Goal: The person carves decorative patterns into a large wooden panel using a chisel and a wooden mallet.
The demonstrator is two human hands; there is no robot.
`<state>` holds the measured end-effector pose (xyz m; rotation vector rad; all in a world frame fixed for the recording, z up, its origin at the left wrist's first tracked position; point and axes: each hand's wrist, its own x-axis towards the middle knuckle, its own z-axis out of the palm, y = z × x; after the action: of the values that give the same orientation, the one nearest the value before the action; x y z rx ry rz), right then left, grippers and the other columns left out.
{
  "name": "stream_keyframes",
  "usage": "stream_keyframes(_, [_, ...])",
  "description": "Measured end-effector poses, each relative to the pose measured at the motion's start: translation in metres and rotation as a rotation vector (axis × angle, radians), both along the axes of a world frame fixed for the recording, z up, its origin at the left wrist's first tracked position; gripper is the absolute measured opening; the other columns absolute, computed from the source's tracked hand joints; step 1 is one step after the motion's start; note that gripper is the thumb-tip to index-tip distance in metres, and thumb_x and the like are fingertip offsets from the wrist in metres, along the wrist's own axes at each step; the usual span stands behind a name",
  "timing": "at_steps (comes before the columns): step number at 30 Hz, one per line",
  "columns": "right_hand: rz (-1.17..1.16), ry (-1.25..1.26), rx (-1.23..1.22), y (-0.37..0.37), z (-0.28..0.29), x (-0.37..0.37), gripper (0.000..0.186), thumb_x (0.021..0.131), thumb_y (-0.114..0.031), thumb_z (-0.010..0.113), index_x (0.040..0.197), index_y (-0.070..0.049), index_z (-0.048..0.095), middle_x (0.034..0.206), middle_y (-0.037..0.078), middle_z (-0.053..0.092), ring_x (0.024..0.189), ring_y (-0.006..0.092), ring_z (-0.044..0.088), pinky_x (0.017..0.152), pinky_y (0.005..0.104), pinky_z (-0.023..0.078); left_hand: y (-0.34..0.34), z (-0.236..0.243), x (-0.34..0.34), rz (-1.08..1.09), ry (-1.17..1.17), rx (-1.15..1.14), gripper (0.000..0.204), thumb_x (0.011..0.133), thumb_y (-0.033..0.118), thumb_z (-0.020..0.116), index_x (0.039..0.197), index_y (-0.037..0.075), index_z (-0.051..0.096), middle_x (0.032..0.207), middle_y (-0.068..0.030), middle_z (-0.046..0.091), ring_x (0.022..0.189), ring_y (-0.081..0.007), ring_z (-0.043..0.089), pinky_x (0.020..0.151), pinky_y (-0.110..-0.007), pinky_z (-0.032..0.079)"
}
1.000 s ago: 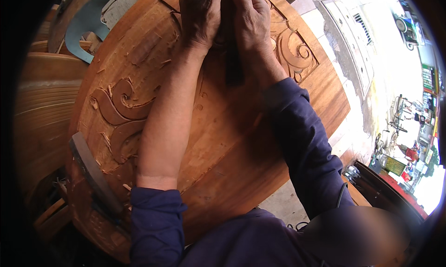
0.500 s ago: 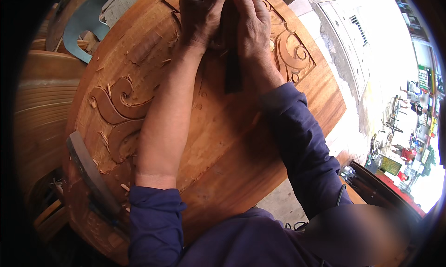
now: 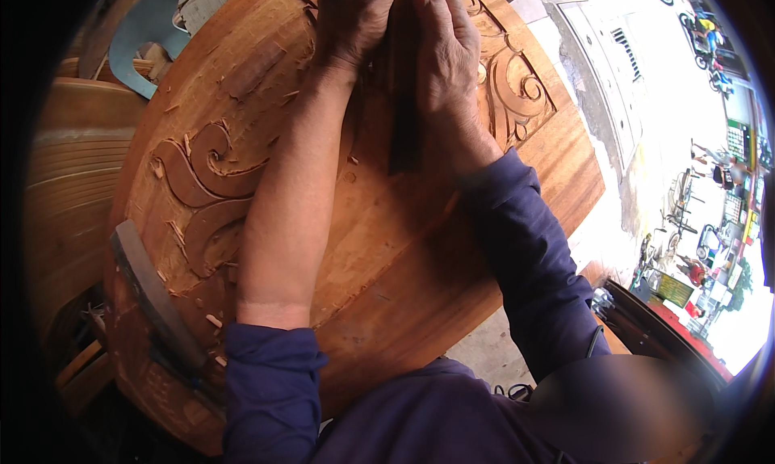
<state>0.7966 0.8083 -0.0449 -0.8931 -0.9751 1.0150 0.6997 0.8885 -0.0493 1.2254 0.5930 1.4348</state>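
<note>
- Both hands and the dark tool between them had slid toward the person over the past second, along the wooden panel
- Left hand and right hand appeared narrowed around that tool from either side, the right thumb stretched along it, some fingers hidden from view
- Even pressure from both arms, judging by the pose, suited the stroke, with the tool best kept straight and clear of the raised scrolls
- Brushing away loose shavings first would likely have helped
- Directly beneath the forearms lay the panel, warm reddish-brown and curve-edged, its left scrollwork rough and chip-strewn, its right scrollwork cleaner, its near stretch plain
</note>
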Motion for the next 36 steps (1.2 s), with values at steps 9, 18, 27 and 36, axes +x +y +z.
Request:
stream_keyframes(9, [0.151, 0.366, -0.025, 0.016, 0.003, -0.004, 0.051, 0.116, -0.010, 0.052, 0.166, -0.003, 0.042, 0.141, 0.008, 0.064, 0.126, 0.0155, 0.062, 0.106, 0.0257, 0.051, -0.003, 0.015, 0.000, 0.048, -0.127, 0.022, 0.021, 0.104, 0.017, 0.072, 0.088, 0.015, 0.058, 0.082, 0.0104, 0.052, 0.078, 0.0003, 0.046, 0.069, -0.019, 0.037])
stream_keyframes(18, [0.033, 0.208, -0.060, 0.012, 0.000, -0.009, 0.052, 0.117, -0.015, 0.051, 0.164, 0.003, 0.041, 0.160, 0.013, 0.054, 0.144, 0.0207, 0.053, 0.120, 0.0304, 0.042, 0.009, 0.009, -0.006, 0.028, -0.016, 0.008, 0.026, 0.099, 0.015, 0.072, 0.080, 0.016, 0.055, 0.079, 0.0111, 0.049, 0.075, -0.0005, 0.043, 0.066, -0.022, 0.037])
stream_keyframes(27, [0.030, 0.151, -0.065, 0.012, -0.005, 0.002, 0.054, 0.117, -0.018, 0.050, 0.166, 0.003, 0.038, 0.166, 0.016, 0.048, 0.152, 0.0221, 0.046, 0.126, 0.0330, 0.036, 0.001, 0.007, 0.005, 0.078, 0.098, -0.026, 0.027, 0.104, 0.018, 0.072, 0.081, 0.015, 0.057, 0.077, 0.0113, 0.048, 0.075, 0.0005, 0.044, 0.065, -0.020, 0.035])
stream_keyframes(36, [0.088, 0.126, -0.062, -0.011, 0.005, -0.018, 0.054, 0.118, -0.016, 0.048, 0.167, 0.003, 0.036, 0.169, 0.014, 0.044, 0.155, 0.0197, 0.040, 0.126, 0.0318, 0.034, 0.002, 0.002, -0.020, 0.100, 0.043, 0.053, 0.021, 0.104, 0.014, 0.072, 0.087, 0.011, 0.061, 0.078, 0.0094, 0.054, 0.077, -0.0008, 0.047, 0.068, -0.021, 0.037])
